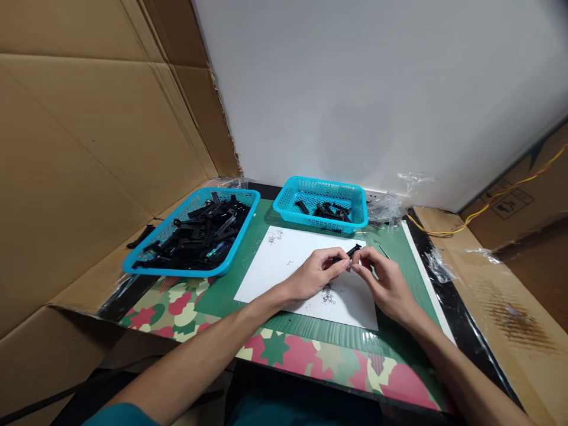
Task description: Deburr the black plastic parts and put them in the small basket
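Over the white sheet of paper (261, 272), my left hand (317, 273) is closed on a narrow black plastic part (354, 249), whose far end sticks out between the two hands. Close against it, my right hand (384, 281) has its thumb and forefinger pinched together at the part. Whatever sits in that pinch is too small to make out. Tiny dark wire-like pieces (327, 293) lie in a cluster on the paper just below the hands, and another small cluster (275, 236) lies at the paper's far left corner.
A large blue basket (226, 269) heaped with black plastic parts stands on the left. At the back, a smaller blue basket (284, 207) holds several similar parts. Crumpled clear plastic (386, 208) lies beside it. Cardboard (89, 130) walls the left; a yellow cord (470, 219) runs along the right.
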A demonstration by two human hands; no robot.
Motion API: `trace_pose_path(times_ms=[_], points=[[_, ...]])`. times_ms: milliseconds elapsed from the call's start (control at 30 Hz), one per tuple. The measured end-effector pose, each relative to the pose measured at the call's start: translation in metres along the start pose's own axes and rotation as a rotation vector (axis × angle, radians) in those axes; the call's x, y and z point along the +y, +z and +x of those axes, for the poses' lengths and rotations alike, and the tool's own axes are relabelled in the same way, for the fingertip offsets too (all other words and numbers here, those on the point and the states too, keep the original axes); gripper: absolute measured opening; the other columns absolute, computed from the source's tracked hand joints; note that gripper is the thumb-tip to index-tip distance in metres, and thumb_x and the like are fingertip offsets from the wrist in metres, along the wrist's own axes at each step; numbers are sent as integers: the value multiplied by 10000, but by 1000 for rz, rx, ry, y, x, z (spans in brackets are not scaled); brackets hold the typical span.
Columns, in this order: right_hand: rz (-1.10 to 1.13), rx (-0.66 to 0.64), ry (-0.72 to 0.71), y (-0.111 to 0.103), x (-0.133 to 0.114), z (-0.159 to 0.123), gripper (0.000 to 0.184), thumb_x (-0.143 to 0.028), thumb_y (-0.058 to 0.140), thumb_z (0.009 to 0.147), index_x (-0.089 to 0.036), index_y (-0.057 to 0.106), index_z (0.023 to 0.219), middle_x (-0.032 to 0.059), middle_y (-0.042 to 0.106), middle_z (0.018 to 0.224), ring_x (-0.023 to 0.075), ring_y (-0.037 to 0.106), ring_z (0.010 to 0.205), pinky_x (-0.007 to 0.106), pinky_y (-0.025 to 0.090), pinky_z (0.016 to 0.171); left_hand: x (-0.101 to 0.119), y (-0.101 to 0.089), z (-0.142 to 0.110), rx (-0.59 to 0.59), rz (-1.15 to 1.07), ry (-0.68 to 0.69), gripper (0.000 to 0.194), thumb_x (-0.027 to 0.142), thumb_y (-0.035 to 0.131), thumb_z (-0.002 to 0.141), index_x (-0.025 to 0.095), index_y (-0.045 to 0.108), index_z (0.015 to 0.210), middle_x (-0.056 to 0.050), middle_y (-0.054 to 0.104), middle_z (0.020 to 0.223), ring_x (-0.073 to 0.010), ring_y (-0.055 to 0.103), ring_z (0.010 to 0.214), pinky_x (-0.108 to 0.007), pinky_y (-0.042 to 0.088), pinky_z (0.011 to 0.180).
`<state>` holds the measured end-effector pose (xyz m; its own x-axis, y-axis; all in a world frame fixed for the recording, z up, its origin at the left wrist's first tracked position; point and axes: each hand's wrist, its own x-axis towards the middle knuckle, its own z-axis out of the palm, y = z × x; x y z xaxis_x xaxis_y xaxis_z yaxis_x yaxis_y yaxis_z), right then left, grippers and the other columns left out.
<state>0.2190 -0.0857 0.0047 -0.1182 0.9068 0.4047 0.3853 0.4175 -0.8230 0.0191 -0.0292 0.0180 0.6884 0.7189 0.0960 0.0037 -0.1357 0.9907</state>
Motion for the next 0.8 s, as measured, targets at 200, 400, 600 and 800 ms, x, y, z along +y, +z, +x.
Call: trace_pose_path(times_ms=[200,400,600,800], points=[[-235,127,-283,0,-5,1,78,-160,662,1003,-220,663,1053,38,680,901,172,580,787,302,483,698,-3,3,-2,52,-64,-44,402,542,622,989,153,621,888,30,458,722,-109,389,646,-241,282,588],[-609,124,-620,-8,-2,1,238,-8,630,963,-207,696,1076,65,713,894,184,583,768,310,475,662,-2,5,-3,42,-88,-70,400,537,601,1008,161,585,873,36,441,717,-107,368,639,-242,269,579],[-530,176,-526,-7,-8,1,171,-33,645,960,-179,670,1046,85,715,910,191,633,782,321,508,670,-1,5,-4,66,42,-11,412,522,472,1080,164,661,1008,3,511,814,-121,437,704,-252,347,651],[-227,235,-283,-3,-21,1,106,-97,654,974,-199,682,988,46,680,870,121,574,617,271,497,551,-3,4,-5,93,-87,37,574,461,635,1028,264,405,1515,-36,649,991,-154,595,851,-256,443,743]])
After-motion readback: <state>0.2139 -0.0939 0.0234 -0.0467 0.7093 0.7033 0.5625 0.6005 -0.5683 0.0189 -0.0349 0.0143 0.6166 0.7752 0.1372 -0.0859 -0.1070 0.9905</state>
